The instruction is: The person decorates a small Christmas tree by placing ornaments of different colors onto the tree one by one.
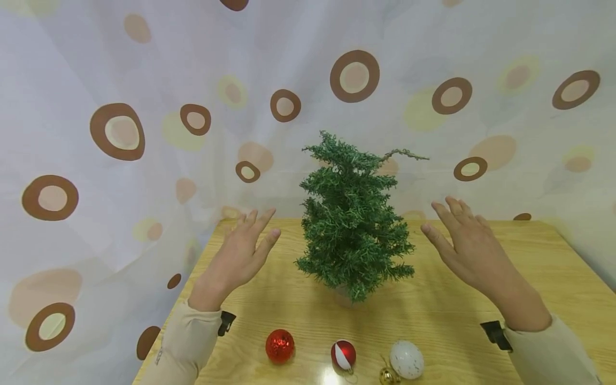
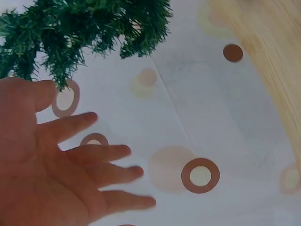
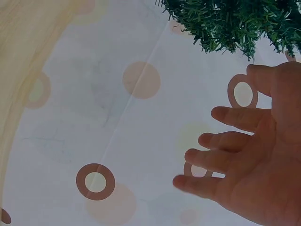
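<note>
A small artificial Christmas tree (image 1: pixel 353 219) stands upright on the wooden table, one bare twig sticking out to the right near its top. To its left my left hand (image 1: pixel 236 256) is raised, fingers spread, holding nothing. On the other side my right hand (image 1: pixel 474 251) hovers with its fingers extended and apart, also holding nothing. In both wrist views, green branches hang just past the thumb. Along the near side of the table lie a glittery red ball (image 1: pixel 279 346), a red and white ball (image 1: pixel 344 355), a speckled white ball (image 1: pixel 406 360) and a small gold bauble (image 1: pixel 387 376).
The light wooden table (image 1: pixel 289 310) reaches back to a white curtain (image 1: pixel 308 48) printed with brown and yellow circles. This curtain also runs down the left and right sides. The gold bauble is partly cut off by the bottom of the head view.
</note>
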Tool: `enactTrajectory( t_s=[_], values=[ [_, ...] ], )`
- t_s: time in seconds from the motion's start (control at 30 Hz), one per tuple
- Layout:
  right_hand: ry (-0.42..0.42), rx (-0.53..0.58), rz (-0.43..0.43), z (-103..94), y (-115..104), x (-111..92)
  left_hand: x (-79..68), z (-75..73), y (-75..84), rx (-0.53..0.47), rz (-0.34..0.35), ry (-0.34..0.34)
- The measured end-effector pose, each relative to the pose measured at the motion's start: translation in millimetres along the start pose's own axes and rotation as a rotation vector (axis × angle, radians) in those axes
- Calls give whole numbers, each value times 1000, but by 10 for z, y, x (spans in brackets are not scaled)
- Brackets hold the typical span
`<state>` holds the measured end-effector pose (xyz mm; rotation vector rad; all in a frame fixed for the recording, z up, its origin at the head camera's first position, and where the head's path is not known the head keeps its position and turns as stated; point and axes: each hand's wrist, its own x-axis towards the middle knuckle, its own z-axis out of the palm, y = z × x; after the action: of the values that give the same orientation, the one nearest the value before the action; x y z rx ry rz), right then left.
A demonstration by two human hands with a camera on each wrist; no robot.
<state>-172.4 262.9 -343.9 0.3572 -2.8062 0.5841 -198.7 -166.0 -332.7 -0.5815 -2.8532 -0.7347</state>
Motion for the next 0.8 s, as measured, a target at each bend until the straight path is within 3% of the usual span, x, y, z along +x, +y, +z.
enactTrajectory(
  t_s=[0.2,0.33,0.57,0.67,0.8],
  values=[
    [24,53,-17,-39,-75,-83,-19,80,155,-240,206,159],
    [97,83,-66,-29,-136,-174,-33,152,309,-382,267,222],
    [254,125,-185,102,-192,-404,-47,260,476,-590,182,147],
    [254,151,-199,155,-211,-530,-49,281,513,-639,135,128],
    [195,180,-194,249,-245,-697,-49,287,556,-689,82,119]
  ],
)
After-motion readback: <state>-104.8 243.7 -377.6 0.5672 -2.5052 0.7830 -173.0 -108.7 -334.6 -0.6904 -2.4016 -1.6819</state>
